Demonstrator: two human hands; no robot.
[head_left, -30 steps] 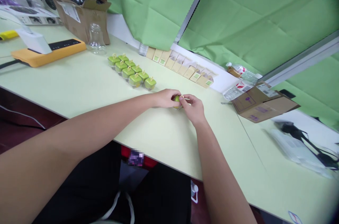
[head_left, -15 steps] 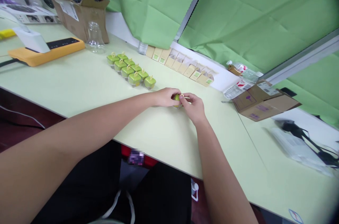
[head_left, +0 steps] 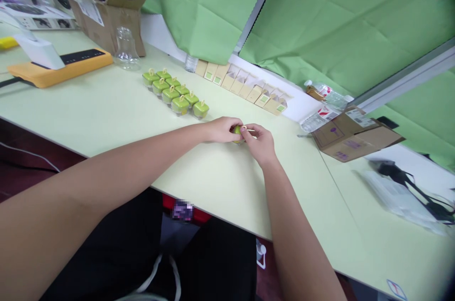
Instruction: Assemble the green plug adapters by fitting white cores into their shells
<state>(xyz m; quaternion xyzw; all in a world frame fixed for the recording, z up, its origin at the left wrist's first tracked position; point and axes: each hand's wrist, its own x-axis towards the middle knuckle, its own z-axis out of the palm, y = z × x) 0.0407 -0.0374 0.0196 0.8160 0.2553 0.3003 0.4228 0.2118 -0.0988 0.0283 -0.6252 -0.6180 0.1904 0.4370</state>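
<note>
Both hands meet over one small green-capped jar (head_left: 237,133) resting on the pale green table (head_left: 117,111). My left hand (head_left: 221,129) is closed round the jar's left side. My right hand (head_left: 260,144) pinches a thin tan string or loop (head_left: 248,129) at the jar's top. Most of the jar is hidden by my fingers. A double row of several matching green-capped jars (head_left: 174,93), each with a tan loop on top, stands to the left and farther back.
A row of small tan boxes (head_left: 245,87) lines the back wall under green cloth. Cardboard boxes sit at back left (head_left: 106,12) and right (head_left: 351,137). A clear glass bottle (head_left: 125,50), an orange device (head_left: 59,66) and plastic-wrapped items (head_left: 405,196) are also on the table.
The hands stay on the jar with only slight finger motion. The view has shifted a little.
</note>
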